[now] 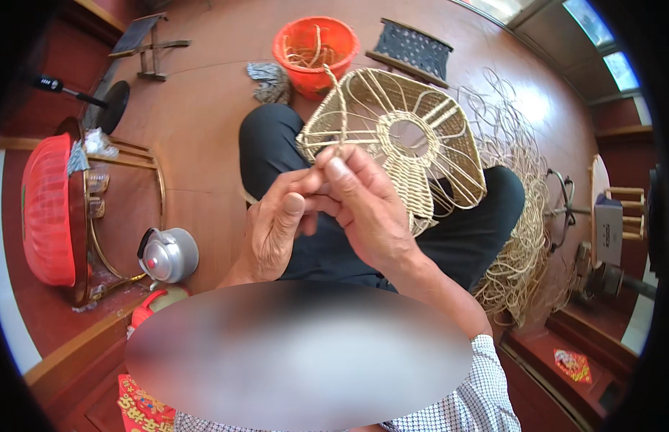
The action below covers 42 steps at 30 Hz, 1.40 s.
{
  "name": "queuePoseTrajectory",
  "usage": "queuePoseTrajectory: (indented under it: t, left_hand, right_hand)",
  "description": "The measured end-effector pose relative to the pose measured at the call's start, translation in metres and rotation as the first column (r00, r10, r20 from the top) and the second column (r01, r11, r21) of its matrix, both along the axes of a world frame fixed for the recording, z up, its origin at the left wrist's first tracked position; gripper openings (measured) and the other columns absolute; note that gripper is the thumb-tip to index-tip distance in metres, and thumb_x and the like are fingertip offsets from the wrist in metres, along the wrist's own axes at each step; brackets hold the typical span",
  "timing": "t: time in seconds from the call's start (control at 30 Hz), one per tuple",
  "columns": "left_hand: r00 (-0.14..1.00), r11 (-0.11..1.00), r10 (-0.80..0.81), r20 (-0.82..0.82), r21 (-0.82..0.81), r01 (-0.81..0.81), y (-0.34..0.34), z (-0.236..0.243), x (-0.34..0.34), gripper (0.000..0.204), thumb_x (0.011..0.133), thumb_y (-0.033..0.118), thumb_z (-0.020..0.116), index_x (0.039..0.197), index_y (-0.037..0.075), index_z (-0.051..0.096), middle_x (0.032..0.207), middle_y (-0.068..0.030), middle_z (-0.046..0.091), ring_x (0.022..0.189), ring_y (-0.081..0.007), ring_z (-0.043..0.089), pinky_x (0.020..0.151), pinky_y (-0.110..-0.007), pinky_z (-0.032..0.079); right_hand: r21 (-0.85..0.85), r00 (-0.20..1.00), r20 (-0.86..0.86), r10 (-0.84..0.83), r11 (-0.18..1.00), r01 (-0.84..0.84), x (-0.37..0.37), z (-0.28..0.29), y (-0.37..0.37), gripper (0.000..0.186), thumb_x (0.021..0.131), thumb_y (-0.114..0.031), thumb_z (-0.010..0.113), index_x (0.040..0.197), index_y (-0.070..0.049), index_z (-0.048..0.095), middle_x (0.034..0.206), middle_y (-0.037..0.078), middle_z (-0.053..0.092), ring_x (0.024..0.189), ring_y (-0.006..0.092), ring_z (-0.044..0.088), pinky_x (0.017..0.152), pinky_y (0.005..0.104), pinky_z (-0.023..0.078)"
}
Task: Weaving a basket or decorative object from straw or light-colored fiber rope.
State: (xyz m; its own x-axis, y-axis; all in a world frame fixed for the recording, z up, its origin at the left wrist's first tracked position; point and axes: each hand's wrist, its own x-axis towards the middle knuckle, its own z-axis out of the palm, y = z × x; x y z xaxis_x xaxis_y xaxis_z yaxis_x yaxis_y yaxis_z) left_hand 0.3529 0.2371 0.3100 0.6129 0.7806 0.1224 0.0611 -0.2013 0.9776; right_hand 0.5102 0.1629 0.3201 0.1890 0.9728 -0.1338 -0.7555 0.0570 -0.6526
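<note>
My right hand (374, 209) is closed, thumb against forefinger, pinching a twisted straw cord (343, 108). The cord rises from the pinch toward the rim of the woven basket. Close against it, my left hand (273, 223) has curled fingers and a raised thumb; its fingertips meet the right hand's, and whatever they hold is hidden. Across my knees rests the straw basket (439, 111), pale tan, with a round ring in its openwork middle, spoke-like strands and a densely woven strip below. My hands are in front of its near left part.
An orange-red bucket (287, 54) holding straw strands stands beyond my knees, beside a crumpled cloth (269, 81). A low stool (413, 54) is behind the basket. Loose straw cord (518, 259) heaps at my right. A kettle (179, 255) and a red plastic cover (50, 209) are left.
</note>
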Motion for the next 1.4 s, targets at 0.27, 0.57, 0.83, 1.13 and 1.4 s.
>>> queuePoseTrajectory:
  t: [0.27,0.57,0.83,1.13,1.4]
  left_hand:
    - [0.958,0.955,0.229,-0.171,0.230,-0.187,0.074,-0.028,-0.053,0.026,0.106,0.023,0.065,0.091,0.003,0.068,0.079,0.0024,0.059,0.078,-0.0060,0.053,0.072,-0.026,0.046]
    - [0.816,0.831,0.537,-0.214,0.301,-0.468,0.221,-0.032,-0.141,0.042,0.104,0.042,0.067,0.081,0.008,0.066,0.077,0.0067,0.052,0.075,-0.0046,0.044,0.069,-0.022,0.036]
    - [0.795,0.771,0.587,-0.154,0.404,-0.491,0.283,-0.030,-0.151,0.037,0.103,0.039,0.068,0.083,0.009,0.070,0.069,0.0042,0.058,0.065,-0.0114,0.051,0.061,-0.030,0.040]
    - [0.920,0.839,0.182,-0.347,0.542,0.039,0.094,0.048,-0.003,0.030,0.108,0.019,0.052,0.125,0.003,0.070,0.116,-0.0162,0.072,0.110,-0.0281,0.067,0.100,-0.039,0.049]
    - [0.818,0.856,-0.508,-0.270,-0.266,0.444,-0.052,0.030,0.039,0.046,0.103,0.022,0.065,0.145,0.007,0.056,0.091,-0.0114,0.069,0.078,-0.0177,0.067,0.072,-0.034,0.053]
  right_hand:
    - [-0.020,0.894,0.100,-0.437,0.897,0.441,0.113,-0.012,-0.084,0.021,0.112,-0.017,0.050,0.124,-0.001,0.057,0.085,0.001,0.055,0.080,0.0143,0.060,0.070,0.0260,0.053]
    - [0.012,0.784,0.139,-0.605,0.792,0.610,0.221,-0.060,-0.174,0.037,0.112,-0.016,0.052,0.141,0.006,0.048,0.093,0.002,0.047,0.087,0.0132,0.048,0.074,0.0273,0.046]
    - [0.041,0.738,0.209,-0.642,0.759,0.649,0.280,-0.073,-0.224,0.035,0.112,-0.014,0.049,0.142,0.005,0.048,0.092,0.002,0.048,0.081,0.0128,0.048,0.071,0.0249,0.043]
    - [-0.065,0.984,0.090,-0.154,0.985,0.161,0.080,-0.008,-0.125,0.020,0.112,-0.015,0.047,0.125,-0.001,0.053,0.112,0.016,0.070,0.111,0.0302,0.073,0.088,0.0386,0.065]
    - [-0.137,0.933,0.308,-0.186,0.962,0.237,0.030,-0.014,-0.128,0.021,0.108,-0.020,0.062,0.115,-0.001,0.064,0.114,0.006,0.066,0.097,0.0115,0.064,0.079,0.0260,0.055]
